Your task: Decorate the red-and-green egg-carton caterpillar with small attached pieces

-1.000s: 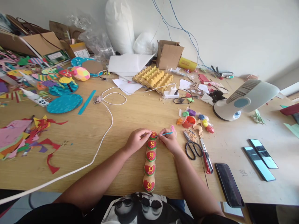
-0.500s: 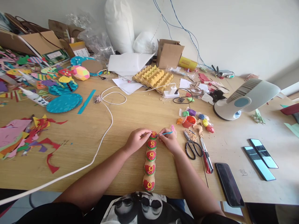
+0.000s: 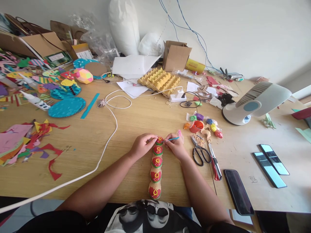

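Note:
A strip of egg-carton cups [image 3: 155, 168] runs away from me along the table, its domes covered in red and green with yellow loops and small pink bits. My right hand [image 3: 175, 145] pinches a thin blue modelling tool [image 3: 173, 138], its tip at the right side of the farthest dome [image 3: 159, 140]. On the other side my left hand [image 3: 143, 145] has thumb and fingertips pressed together at that dome's left edge. Whatever lies between those left fingertips is too small to make out. A pink lump [image 3: 179, 133] shows just behind my right hand.
Right of my hands lie scissors [image 3: 201, 151], a utility knife [image 3: 215, 163], a red cup [image 3: 196, 126], bagged coloured clay [image 3: 213, 127] and a phone [image 3: 238, 191]. A white fan [image 3: 255, 103] stands farther back. A white cable [image 3: 107, 142] crosses the left side, near paper scraps [image 3: 21, 142].
The blue tool's tip shifts very slightly at the farthest dome. Both hands otherwise keep their places, and the strip stays put.

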### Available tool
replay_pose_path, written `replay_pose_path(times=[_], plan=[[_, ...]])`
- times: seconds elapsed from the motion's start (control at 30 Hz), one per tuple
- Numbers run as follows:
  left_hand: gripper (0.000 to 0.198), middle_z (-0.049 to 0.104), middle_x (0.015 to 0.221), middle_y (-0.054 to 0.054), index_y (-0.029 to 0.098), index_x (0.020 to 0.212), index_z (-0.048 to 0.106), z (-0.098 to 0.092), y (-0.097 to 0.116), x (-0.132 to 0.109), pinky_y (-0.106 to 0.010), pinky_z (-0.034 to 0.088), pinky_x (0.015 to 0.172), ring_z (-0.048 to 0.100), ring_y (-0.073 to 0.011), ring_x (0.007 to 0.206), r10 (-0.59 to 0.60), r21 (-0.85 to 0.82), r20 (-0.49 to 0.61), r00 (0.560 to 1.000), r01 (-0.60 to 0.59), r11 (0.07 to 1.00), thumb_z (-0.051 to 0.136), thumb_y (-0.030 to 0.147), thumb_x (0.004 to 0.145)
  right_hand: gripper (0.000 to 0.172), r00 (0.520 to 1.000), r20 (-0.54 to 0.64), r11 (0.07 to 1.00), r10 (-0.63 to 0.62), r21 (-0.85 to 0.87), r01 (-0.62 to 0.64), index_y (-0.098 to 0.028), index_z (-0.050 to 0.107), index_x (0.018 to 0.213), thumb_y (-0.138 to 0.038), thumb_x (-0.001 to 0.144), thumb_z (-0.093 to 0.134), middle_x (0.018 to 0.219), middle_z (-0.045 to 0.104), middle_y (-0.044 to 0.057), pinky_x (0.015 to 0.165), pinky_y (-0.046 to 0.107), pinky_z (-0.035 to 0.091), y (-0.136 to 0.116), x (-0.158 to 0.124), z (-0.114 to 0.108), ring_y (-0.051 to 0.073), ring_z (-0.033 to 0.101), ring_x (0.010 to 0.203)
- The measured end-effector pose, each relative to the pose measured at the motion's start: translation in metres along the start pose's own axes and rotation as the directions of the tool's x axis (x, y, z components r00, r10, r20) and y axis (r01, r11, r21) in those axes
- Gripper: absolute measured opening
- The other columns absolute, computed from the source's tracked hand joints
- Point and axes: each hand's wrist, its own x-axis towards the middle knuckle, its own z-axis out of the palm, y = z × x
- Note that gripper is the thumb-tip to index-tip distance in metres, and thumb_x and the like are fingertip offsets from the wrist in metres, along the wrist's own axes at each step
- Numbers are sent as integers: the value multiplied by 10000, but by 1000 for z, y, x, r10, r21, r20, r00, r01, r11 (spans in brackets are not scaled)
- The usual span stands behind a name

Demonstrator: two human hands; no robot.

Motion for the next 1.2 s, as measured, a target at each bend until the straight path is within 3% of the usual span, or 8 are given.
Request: replay_pose_path(times=[0.53, 0.97, 1.2], plan=[[196, 781, 1080, -65, 219, 1012, 749, -1, 2, 1, -309, 603, 847, 736, -197, 1000, 2, 2, -4, 1000, -2, 1000, 589, 324, 973, 381, 1000, -16, 1000, -18, -3, 18, -239, 540, 813, -579, 807, 710, 686, 635, -2, 529, 261, 351, 2, 2, -2, 135, 471, 568], [196, 778, 1098, -66, 221, 1027, 749, -1, 0, 0, -308, 605, 854, 735, -199, 1016, -3, 2, -3, 1000, 3, 1000, 593, 327, 970, 380, 1000, -3, 1000, -2, -2, 2, -245, 546, 811, -584, 812, 717, 684, 633, -8, 511, 268, 295, 0, 0, 0, 126, 446, 528], [193, 779, 1094, -69, 218, 1020, 747, -1, 0, 0, -316, 604, 861, 735, -203, 1019, 1, 3, -2, 1000, -1, 1000, 593, 324, 969, 407, 1000, -12, 1000, 2, -15, -2, -252, 543, 813, -621, 791, 713, 691, 642, -11, 523, 288, 336, 2, 1, -1, 140, 471, 544]])
